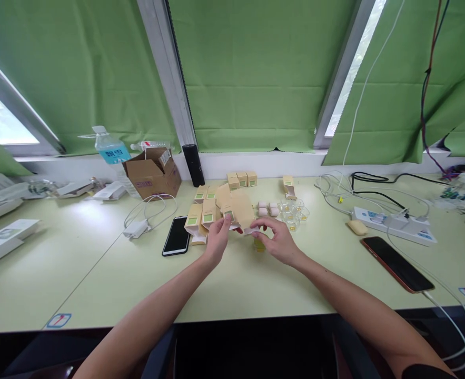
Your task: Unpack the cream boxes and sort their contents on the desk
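My left hand (218, 238) is closed around a small kraft-paper box (228, 212) with a green-edged window. My right hand (278, 239) has its fingertips together at the pale end flap of the brown cardboard (243, 208) beside that box. Whether this cardboard is part of the same box I cannot tell. Under the right fingertips a small yellow object (259, 246) sits on the table, partly hidden. Left of my hands lie windowed kraft boxes (209, 210) with white flaps out. Pinkish-white small jars (268, 209) and clear, yellow-centred containers (293, 210) stand beyond my right hand.
Closed small boxes (242, 179) line the back, with another box (289, 187) further right. A black phone (176, 236) lies left; a charging phone (398, 264) and power strip (394, 225) lie right. A carton (153, 173), black cylinder (193, 165) and white cables (149, 208) are behind.
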Tool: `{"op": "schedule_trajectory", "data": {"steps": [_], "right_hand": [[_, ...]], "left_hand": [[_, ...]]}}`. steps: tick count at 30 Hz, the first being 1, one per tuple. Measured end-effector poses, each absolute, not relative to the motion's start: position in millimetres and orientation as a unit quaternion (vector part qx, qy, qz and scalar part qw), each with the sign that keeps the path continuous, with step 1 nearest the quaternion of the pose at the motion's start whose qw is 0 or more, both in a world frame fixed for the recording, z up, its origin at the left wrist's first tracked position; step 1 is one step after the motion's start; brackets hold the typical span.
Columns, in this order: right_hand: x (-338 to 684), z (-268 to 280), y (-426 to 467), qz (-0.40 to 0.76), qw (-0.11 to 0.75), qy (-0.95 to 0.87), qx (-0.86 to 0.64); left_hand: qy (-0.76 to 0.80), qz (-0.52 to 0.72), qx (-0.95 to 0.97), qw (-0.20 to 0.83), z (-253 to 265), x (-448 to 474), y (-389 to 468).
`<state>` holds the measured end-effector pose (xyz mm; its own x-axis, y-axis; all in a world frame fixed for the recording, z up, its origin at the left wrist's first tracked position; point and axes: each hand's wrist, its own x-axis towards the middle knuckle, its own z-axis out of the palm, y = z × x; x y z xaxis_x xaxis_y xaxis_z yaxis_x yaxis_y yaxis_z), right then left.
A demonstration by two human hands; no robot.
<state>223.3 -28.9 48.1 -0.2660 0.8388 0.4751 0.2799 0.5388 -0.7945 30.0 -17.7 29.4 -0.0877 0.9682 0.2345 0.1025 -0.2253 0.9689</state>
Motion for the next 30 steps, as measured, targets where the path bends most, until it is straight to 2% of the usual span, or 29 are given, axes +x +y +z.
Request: {"op": "schedule_trajectory", "data": {"steps": [6, 14, 22, 30], "right_hand": [[243, 53, 11, 0.390, 0.543, -0.601, -0.438], [304, 80, 105, 0.251, 0.556, -0.514, -0.603], [297, 71, 168, 0.217, 0.488, -0.492, -0.688], [301, 59, 176, 0.229, 0.402, -0.523, -0.716]], "left_hand": [[0.456, 0.553, 0.591, 0.370, 31, 29, -20], [0.454, 0.534, 0.597, 0.391, 34, 32, -22], [0.463, 0.520, 0.616, 0.368, 33, 33, -24], [0.479, 0.500, 0.626, 0.360, 31, 34, -25]]}}
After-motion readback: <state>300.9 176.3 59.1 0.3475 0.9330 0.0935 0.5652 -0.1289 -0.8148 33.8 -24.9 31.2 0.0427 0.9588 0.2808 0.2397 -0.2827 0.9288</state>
